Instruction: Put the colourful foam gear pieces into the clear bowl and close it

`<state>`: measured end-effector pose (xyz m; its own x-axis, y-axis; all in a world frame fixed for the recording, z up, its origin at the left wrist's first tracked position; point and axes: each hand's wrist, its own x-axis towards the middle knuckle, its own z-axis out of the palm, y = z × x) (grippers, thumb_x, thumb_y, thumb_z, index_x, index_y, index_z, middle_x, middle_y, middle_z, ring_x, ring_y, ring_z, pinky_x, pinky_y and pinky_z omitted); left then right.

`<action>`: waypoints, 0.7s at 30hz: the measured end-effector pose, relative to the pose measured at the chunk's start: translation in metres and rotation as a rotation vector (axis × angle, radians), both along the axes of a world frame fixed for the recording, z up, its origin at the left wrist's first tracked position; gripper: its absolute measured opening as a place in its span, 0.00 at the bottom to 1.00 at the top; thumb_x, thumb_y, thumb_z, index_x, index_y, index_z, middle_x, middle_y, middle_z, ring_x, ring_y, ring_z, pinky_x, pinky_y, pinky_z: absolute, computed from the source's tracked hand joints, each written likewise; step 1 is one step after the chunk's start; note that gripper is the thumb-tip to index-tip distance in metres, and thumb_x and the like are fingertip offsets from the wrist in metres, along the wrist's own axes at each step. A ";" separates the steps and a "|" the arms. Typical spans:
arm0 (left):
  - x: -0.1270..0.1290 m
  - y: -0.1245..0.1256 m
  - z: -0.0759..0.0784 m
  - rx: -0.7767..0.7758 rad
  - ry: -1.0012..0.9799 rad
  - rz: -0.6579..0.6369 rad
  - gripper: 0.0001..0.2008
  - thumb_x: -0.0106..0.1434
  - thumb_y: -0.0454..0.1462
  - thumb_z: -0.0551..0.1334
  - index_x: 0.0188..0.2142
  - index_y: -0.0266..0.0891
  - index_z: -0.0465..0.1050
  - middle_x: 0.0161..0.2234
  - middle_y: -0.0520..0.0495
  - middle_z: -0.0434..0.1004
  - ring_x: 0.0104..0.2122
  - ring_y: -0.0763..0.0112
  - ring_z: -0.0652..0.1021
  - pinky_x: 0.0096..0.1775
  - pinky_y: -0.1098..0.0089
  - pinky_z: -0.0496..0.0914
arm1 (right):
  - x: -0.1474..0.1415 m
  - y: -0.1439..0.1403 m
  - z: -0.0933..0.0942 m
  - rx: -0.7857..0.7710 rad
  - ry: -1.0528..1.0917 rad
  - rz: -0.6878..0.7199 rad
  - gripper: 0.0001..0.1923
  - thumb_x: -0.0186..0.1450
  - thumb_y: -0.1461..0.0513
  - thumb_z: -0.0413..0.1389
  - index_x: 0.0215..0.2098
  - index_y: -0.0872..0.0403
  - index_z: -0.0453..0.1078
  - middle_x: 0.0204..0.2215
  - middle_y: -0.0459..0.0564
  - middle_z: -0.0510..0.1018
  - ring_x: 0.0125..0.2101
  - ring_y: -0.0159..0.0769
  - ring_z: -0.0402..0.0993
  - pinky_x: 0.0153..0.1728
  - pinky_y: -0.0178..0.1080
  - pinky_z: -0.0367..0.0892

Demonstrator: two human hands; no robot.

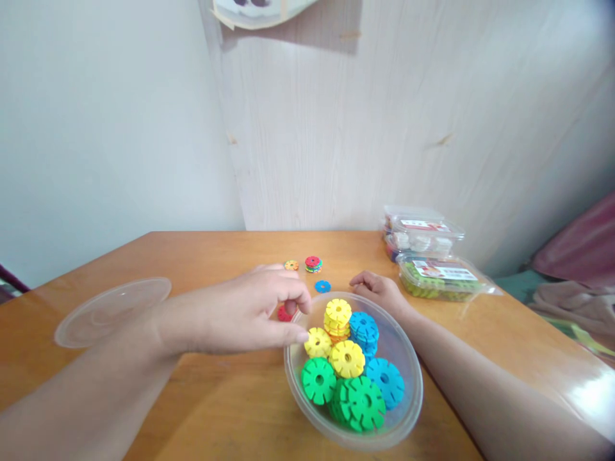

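A clear round plastic bowl [413, 410] holds notched plastic discs in colour groups: yellow discs [346, 359], blue discs [384, 383] and green discs [366, 403]. Over the bowl's left rim reaches my left hand [273, 307], thumb and curled forefinger apart, nothing visible between them. Its thumb tip is close to a yellow disc [317, 342]. Behind the bowl, on the right, my right hand [382, 293] rests on the table with its fingers curled in and no object showing in them. A red disc [284, 314] on the table is partly hidden by my left hand and the bowl.
Farther back lie a blue disc [323, 286], a small stack topped by a red disc [313, 262] and an orange-yellow disc [291, 264]. A clear lid [115, 307] lies left on the wooden table [216, 410]. Lidded plastic boxes [439, 278] stand at the right, near the wall.
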<state>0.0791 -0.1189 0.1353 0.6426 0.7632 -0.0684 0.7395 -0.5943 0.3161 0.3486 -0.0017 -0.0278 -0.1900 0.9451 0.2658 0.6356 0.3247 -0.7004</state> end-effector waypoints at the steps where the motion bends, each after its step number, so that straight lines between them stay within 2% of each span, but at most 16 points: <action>1: -0.007 0.006 -0.001 0.019 -0.007 0.029 0.12 0.63 0.47 0.59 0.40 0.44 0.73 0.40 0.49 0.75 0.41 0.65 0.72 0.44 0.66 0.64 | 0.000 0.000 0.000 -0.006 0.001 0.002 0.11 0.60 0.59 0.52 0.37 0.52 0.75 0.26 0.46 0.78 0.27 0.35 0.72 0.27 0.34 0.62; 4: -0.029 0.030 -0.011 0.087 0.029 0.148 0.12 0.63 0.44 0.57 0.40 0.41 0.74 0.39 0.47 0.74 0.38 0.66 0.73 0.40 0.67 0.65 | 0.000 -0.001 0.001 -0.016 -0.005 0.002 0.11 0.61 0.58 0.52 0.37 0.52 0.74 0.24 0.45 0.77 0.26 0.35 0.72 0.26 0.34 0.62; 7: -0.048 0.053 -0.031 0.160 0.141 0.225 0.10 0.60 0.41 0.59 0.39 0.42 0.75 0.35 0.48 0.75 0.37 0.65 0.73 0.38 0.68 0.64 | -0.001 -0.001 0.001 -0.022 -0.017 -0.010 0.12 0.61 0.58 0.52 0.36 0.52 0.74 0.23 0.45 0.76 0.26 0.36 0.72 0.26 0.35 0.62; 12: -0.061 0.076 -0.059 0.240 0.282 0.311 0.14 0.58 0.42 0.59 0.43 0.45 0.76 0.36 0.47 0.76 0.39 0.62 0.73 0.39 0.66 0.63 | -0.001 -0.002 0.001 0.001 -0.026 -0.011 0.11 0.61 0.58 0.52 0.35 0.52 0.75 0.24 0.45 0.77 0.27 0.36 0.73 0.28 0.35 0.63; 16: -0.061 0.088 -0.065 0.261 0.334 0.302 0.16 0.57 0.46 0.60 0.43 0.47 0.77 0.39 0.45 0.76 0.42 0.57 0.73 0.42 0.63 0.63 | -0.001 -0.002 0.001 0.007 -0.024 0.003 0.12 0.61 0.57 0.51 0.35 0.52 0.75 0.25 0.46 0.78 0.27 0.36 0.73 0.27 0.35 0.62; 21: -0.055 0.103 -0.063 0.190 0.403 0.270 0.23 0.52 0.46 0.64 0.49 0.53 0.76 0.41 0.45 0.76 0.45 0.54 0.73 0.45 0.59 0.62 | -0.001 -0.002 0.000 0.006 -0.020 0.004 0.12 0.61 0.58 0.51 0.36 0.52 0.75 0.25 0.46 0.78 0.27 0.36 0.73 0.27 0.35 0.62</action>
